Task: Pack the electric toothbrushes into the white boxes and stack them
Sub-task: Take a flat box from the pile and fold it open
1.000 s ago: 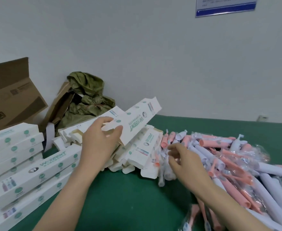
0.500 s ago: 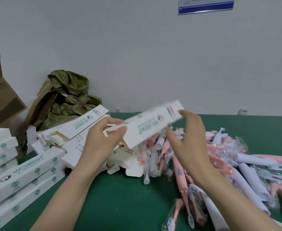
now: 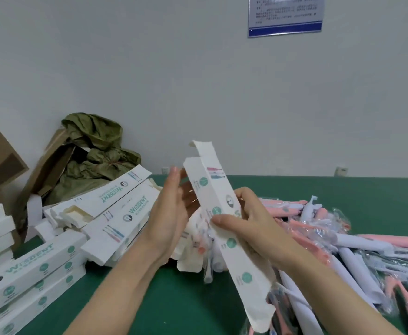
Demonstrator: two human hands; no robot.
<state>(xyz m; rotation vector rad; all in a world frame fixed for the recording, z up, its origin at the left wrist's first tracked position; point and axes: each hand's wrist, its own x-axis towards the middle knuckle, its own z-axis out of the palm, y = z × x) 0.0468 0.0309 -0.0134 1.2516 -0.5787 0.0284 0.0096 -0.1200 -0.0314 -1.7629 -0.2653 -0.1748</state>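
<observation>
In front of your chest, above the table (image 3: 149, 298), the box (image 3: 232, 245) now stands nearly on end, its top leaning away and to your left. A second ago it lay flatter over the loose boxes (image 3: 116, 206), pinched in your left hand (image 3: 171, 213) alone, while your right hand (image 3: 251, 223) was in the toothbrushes (image 3: 343, 238). The right hand has since come away holding no brush that I can see and taken the box over: its thumb lies across the printed front and its fingers curl round behind. The left hand has let go of its pinch. Its fingers are straight and point upward, palm turned toward the box's left edge; whether it touches the card I cannot tell.

That reads to me as readying the box, not filling it. Nothing is in it yet as far as I can see, so a brush has yet to be picked.

The box is a long, slim white carton with green dots down one face and a small picture of brushes near the top. The top flap (image 3: 203, 147) stands open, and the lower end also looks unclosed. The card looks thin, so squeeze lightly. The finished stack (image 3: 29, 269) sits at your far left.
</observation>
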